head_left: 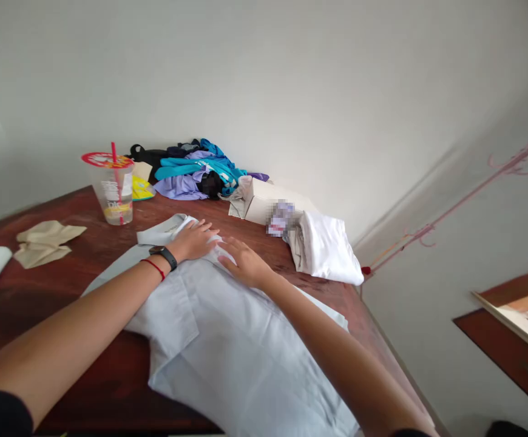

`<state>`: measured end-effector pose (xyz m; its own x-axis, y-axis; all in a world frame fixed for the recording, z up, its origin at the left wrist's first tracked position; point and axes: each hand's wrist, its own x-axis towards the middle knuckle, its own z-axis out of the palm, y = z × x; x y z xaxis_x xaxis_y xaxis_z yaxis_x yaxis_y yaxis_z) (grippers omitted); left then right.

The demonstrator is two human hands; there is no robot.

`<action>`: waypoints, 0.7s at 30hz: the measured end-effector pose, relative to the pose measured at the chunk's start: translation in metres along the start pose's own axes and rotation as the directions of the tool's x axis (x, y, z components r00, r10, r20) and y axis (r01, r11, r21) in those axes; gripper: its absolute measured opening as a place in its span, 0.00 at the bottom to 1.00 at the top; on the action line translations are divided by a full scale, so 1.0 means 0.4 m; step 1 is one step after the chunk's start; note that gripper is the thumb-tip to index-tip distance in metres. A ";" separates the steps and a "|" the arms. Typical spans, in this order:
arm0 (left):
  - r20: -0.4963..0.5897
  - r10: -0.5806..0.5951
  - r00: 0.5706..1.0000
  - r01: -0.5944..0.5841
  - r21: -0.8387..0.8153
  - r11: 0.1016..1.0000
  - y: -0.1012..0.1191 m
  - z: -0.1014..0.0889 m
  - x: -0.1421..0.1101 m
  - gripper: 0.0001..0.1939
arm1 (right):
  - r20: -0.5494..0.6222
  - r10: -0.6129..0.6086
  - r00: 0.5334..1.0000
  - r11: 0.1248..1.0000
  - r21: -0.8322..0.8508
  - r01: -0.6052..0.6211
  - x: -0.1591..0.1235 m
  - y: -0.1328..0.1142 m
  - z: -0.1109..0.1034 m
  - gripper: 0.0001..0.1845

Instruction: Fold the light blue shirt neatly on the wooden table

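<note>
A pale blue shirt (236, 346) lies spread flat on the dark wooden table (64, 285), its collar toward the far side. My left hand (195, 240) rests palm down on the shirt near the collar, fingers stretched out; a black band and a red cord circle that wrist. Right beside it, my right hand (243, 261) presses flat on the same cloth, fingers extended toward the left hand. Neither hand grips anything.
A plastic cup (113, 191) with a red lid and straw stands at the far left. Behind it lies a heap of blue, purple and black clothes (191, 170). A folded white garment (323, 246) and a box (264, 203) sit at the far right. Beige cloth (45, 241) lies left.
</note>
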<state>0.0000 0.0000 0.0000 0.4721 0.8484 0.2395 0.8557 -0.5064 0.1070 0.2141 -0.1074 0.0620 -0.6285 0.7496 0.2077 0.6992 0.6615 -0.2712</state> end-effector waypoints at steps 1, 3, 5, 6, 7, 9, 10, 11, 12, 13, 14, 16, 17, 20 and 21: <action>-0.007 -0.018 1.000 0.018 0.015 1.000 -0.002 -0.004 0.000 0.29 | -0.006 0.041 0.999 0.999 -0.018 -0.041 0.034 0.006 0.027 0.29; -0.008 -0.048 0.999 0.048 0.036 0.998 -0.011 -0.013 0.001 0.30 | 0.007 0.146 0.989 0.989 -0.029 -0.146 0.072 0.011 0.074 0.31; 0.003 -0.067 0.998 0.067 0.042 0.997 -0.027 -0.019 0.003 0.32 | 0.039 0.255 0.966 0.967 -0.028 -0.254 0.075 0.008 0.106 0.35; 0.015 -0.074 0.997 0.073 0.041 0.996 -0.036 -0.020 0.004 0.33 | 0.055 0.299 0.953 0.954 -0.027 -0.298 0.066 0.005 0.115 0.37; 0.032 -0.080 0.996 0.079 0.036 0.996 -0.046 -0.020 0.007 0.34 | 0.067 0.337 0.939 0.942 -0.026 -0.336 0.053 0.003 0.120 0.38; 0.074 -0.085 0.994 0.084 0.020 0.996 -0.067 -0.017 0.013 0.33 | 0.077 0.396 0.915 0.918 -0.025 -0.395 0.019 0.002 0.118 0.39; 0.092 -0.087 0.992 0.086 0.011 0.996 -0.076 -0.016 0.017 0.33 | 0.079 0.423 0.903 0.906 -0.025 -0.422 0.000 0.004 0.114 0.39; 0.108 -0.091 0.990 0.091 0.004 0.996 -0.083 -0.015 0.020 0.33 | 0.081 0.449 0.890 0.893 -0.027 -0.449 -0.020 0.008 0.108 0.40; 0.119 -0.097 0.988 0.098 -0.001 0.995 -0.089 -0.015 0.022 0.33 | 0.084 0.478 0.874 0.878 -0.032 -0.477 -0.041 0.013 0.102 0.40; 0.129 -0.107 0.986 0.108 -0.004 0.994 -0.094 -0.017 0.024 0.33 | 0.086 0.510 0.856 0.860 -0.041 -0.508 -0.062 0.018 0.096 0.40; 0.137 -0.119 0.983 0.121 -0.004 0.993 -0.096 -0.020 0.026 0.33 | 0.085 0.541 0.837 0.841 -0.051 -0.539 -0.085 0.023 0.090 0.41; 0.153 -0.153 0.976 0.155 -0.001 0.988 -0.098 -0.027 0.028 0.33 | 0.074 0.598 0.798 0.801 -0.071 -0.594 -0.134 0.032 0.079 0.41; 0.161 -0.171 0.972 0.173 0.002 0.985 -0.099 -0.030 0.029 0.34 | 0.064 0.622 0.781 0.783 -0.079 -0.617 -0.160 0.035 0.074 0.42; 0.179 -0.214 0.960 0.215 0.016 0.976 -0.100 -0.035 0.034 0.34 | 0.038 0.669 0.742 0.741 -0.098 -0.664 -0.241 0.045 0.058 0.42; 0.183 -0.222 0.958 0.222 0.021 0.975 -0.101 -0.034 0.036 0.34 | 0.032 0.683 0.729 0.728 -0.106 -0.677 -0.269 0.048 0.052 0.42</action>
<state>-0.0307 0.0308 0.0122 0.3006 0.9533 0.0291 0.9435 -0.3017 0.1372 0.2880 -0.1760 0.0149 0.0087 0.9979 -0.0635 0.9710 -0.0236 -0.2381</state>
